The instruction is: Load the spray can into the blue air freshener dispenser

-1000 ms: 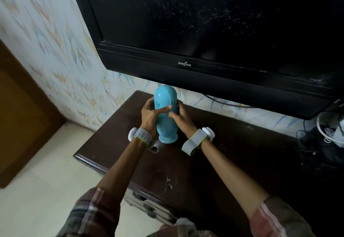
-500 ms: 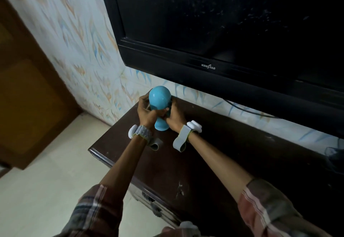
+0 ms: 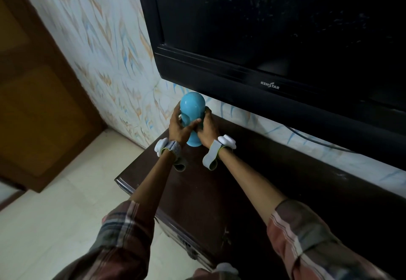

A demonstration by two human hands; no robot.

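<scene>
- Overhead, a large black television (image 3: 285, 38) mounted on a patterned wall, lower edge hanging close above the task's thing.
- Below it, a dark wooden worktop (image 3: 219, 191), its left corner near the floor tiles.
- On the worktop near the back left corner, just under the television: the blue air freshener dispenser (image 3: 192, 112), standing upright on its base, domed top up.
- Left hand (image 3: 179, 129) wrapped around the dispenser's left side, thumb laid across the front; grip closed on the dispenser.
- Right hand (image 3: 206, 130) pressed against the right side, fingers curled behind; grip likewise closed on the dispenser.
- Likely handling: a light, stiff, hollow plastic shell, glossy and so probably a bit slippery; best held at the narrower waist, one hand steadying while the other works the cover.
- Hidden or unclear: no spray can in sight, whether already inside not tellable; any seam or catch covered by the fingers; the dispenser's back out of view.
</scene>
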